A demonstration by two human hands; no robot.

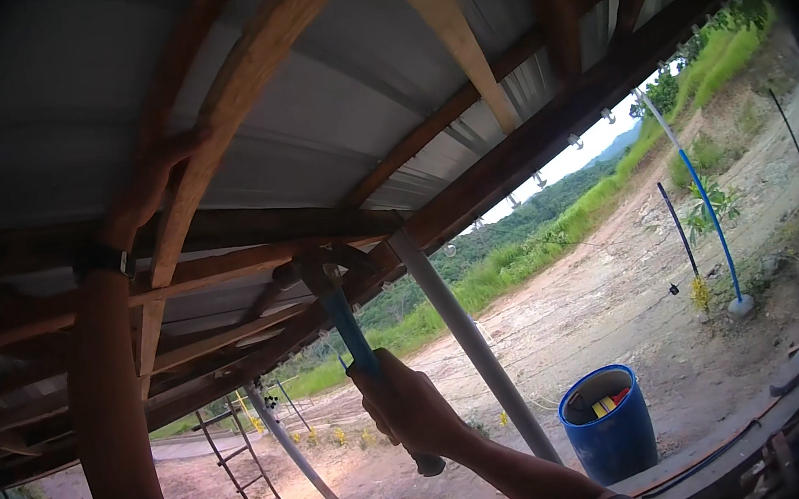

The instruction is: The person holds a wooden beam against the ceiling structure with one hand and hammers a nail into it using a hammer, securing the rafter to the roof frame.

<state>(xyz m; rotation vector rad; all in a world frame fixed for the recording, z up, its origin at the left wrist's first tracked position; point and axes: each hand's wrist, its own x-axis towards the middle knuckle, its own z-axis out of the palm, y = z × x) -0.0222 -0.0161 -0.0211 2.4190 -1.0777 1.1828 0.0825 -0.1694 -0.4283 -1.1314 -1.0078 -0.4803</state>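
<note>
My left hand (142,191) is raised overhead, closed on a slanting wooden rafter (224,101) under the metal roof sheets. A dark band (102,260) circles my left wrist. In front of me, my right hand (408,405) is wrapped round the blue handle of a hammer (350,329). The hammer stands nearly upright, with its head up by the horizontal roof beam (220,269). Whether the head touches the wood I cannot tell. The butt of the handle sticks out below my fist.
A grey post (465,327) rises to the eave beam, just right of the hammer. Beyond it stands a blue drum (610,429) with things inside. A ladder (244,469) stands at the lower left. String lights (540,180) hang along the eave, and a blue-and-white pole (703,194) stands outside.
</note>
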